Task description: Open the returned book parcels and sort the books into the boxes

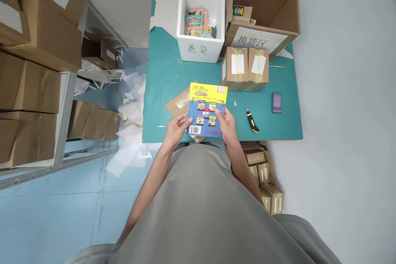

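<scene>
A blue and yellow book (206, 110) faces up between my hands, with small pictures and a barcode on its cover. My left hand (177, 128) pinches its lower left edge, thumb on top. On the other side, my right hand (227, 124) grips the right edge, its thumb also over the cover. Beneath the book lies a flattened piece of brown cardboard (177, 104), partly hidden by it, on the green table (167, 78).
A white foam box (201, 51) of books and a large open carton (267, 29) stand at the back. Two taped boxes (237, 68) sit before the carton. A utility knife (252, 121) and a phone (276, 103) lie at right. Shelves of cartons (49, 29) rise at left.
</scene>
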Demonstrator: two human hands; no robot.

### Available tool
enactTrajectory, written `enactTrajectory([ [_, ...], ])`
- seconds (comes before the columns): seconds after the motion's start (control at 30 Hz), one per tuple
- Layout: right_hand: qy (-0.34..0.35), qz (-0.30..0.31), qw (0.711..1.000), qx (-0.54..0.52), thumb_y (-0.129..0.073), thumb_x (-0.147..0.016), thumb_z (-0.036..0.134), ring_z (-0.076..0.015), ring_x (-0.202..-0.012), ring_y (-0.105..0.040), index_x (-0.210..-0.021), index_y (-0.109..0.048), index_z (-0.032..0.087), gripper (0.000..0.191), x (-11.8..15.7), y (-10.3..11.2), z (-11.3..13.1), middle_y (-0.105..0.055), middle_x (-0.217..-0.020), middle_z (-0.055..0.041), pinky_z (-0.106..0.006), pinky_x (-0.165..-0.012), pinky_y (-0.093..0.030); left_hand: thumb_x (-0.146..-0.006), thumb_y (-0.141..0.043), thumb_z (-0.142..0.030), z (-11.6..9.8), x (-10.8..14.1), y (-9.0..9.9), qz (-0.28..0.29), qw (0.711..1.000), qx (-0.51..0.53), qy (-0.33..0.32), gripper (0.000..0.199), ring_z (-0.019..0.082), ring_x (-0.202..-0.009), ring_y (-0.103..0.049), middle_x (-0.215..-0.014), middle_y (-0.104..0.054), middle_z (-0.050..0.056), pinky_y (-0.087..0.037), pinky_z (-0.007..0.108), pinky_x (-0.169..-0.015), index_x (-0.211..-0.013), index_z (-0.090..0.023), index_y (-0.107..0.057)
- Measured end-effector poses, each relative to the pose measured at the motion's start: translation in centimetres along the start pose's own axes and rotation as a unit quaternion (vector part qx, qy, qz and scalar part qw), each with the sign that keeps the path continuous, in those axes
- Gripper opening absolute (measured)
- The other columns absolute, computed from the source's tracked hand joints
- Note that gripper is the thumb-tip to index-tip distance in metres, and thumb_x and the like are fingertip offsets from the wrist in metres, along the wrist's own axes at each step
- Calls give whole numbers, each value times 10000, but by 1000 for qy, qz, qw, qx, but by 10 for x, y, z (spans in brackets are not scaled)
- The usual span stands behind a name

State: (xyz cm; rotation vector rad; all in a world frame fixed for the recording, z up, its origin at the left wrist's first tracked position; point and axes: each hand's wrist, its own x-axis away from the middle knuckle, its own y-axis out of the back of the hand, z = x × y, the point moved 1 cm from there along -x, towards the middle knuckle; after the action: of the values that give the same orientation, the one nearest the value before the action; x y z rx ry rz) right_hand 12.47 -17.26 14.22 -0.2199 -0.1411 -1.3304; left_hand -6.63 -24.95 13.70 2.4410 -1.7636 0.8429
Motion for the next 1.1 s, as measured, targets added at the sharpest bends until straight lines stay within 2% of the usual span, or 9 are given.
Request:
enactTrajectory([
  [0.13, 51, -18, 996, 77, -609, -984, 694, -307, -1350, -659, -1398, -648, 244, 613, -2, -1, 5, -723, -1420, -94, -497, -1172, -533, -691, -960, -564, -2, 2, 0, -39, 999, 14, -26, 653, 322, -1001, -804, -1098, -830, 144, -649, 431, -903, -1162, -143, -798],
  [0.3, 108, -48, 977, 179, -567, -1030, 646, -288, -1597, -388, -1600, -505, 319, 661, 2, -7, 29, -488, -1676, -42, -533, -1316, -355, -693, -962, -549, -4, -4, 10, -81, 994, 14, -74, 654, 325, -1025, -802, -1129, -823, 152, -658, 449, -913, -1172, -138, -788],
  [0.5, 45, 60, 989, 124, -757, -902, 654, -352, -1445, -582, -1584, -550, 317, 789, 5, -44, 22, -593, -1580, -72, -514, -1140, -577, -776, -898, -554, -5, 0, 0, -100, 987, -44, -118, 594, 320, -1102, -782, -1170, -818, 129, -635, 453, -987, -1202, -150, -803],
  [0.57, 49, 46, 991, 116, -805, -862, 641, -344, -1415, -605, -1577, -555, 334, 818, 5, -56, 17, -609, -1561, -59, -494, -1117, -596, -835, -846, -545, -6, 6, -8, -92, 981, -107, -131, 508, 319, -1092, -783, -1161, -822, 103, -630, 457, -994, -1176, -169, -825],
  [0.73, 45, 8, 998, 32, -647, -973, 654, -310, -1264, -704, -1335, -737, 282, 526, -3, -53, 12, -759, -1338, -52, -468, -1085, -605, -842, -847, -491, -13, 9, -10, 22, 980, -164, -112, 485, 316, -1168, -753, -1306, -777, 106, -630, 447, -998, -1241, -219, -807],
  [0.87, -6, 4, 999, -51, -711, -918, 676, -320, -1267, -707, -1322, -726, 271, 573, -6, -39, 9, -765, -1341, -46, -477, -1062, -625, -833, -853, -522, -16, -7, 22, -121, 969, -165, -141, 609, 291, -1194, -723, -1365, -737, 147, -603, 450, -1032, -1344, -214, -731],
  [0.93, -37, -4, 996, -75, -730, -890, 696, -331, -1270, -709, -1343, -711, 275, 619, -5, -37, 7, -771, -1327, -51, -504, -1055, -633, -779, -896, -541, -12, -14, 39, -146, 973, -142, -112, 696, 310, -1270, -687, -1431, -698, 157, -587, 453, -1056, -1366, -217, -712],
  [1.03, -60, -10, 995, -84, -729, -876, 717, -347, -1292, -701, -1354, -705, 286, 645, -4, -37, 3, -766, -1338, -62, -540, -1066, -626, -769, -894, -591, -4, -20, 51, -33, 999, -42, 7, 650, 333, -1235, -717, -1340, -749, 168, -598, 444, -1036, -1253, -174, -773],
  [1.1, -63, -3, 995, -75, -714, -882, 726, -354, -1305, -695, -1372, -697, 295, 653, -6, -37, -2, -761, -1351, -66, -559, -1080, -616, -746, -919, -568, 0, -20, 51, 19, 998, 13, 59, 595, 322, -1131, -764, -1221, -797, 163, -626, 420, -975, -1158, -154, -807],
])
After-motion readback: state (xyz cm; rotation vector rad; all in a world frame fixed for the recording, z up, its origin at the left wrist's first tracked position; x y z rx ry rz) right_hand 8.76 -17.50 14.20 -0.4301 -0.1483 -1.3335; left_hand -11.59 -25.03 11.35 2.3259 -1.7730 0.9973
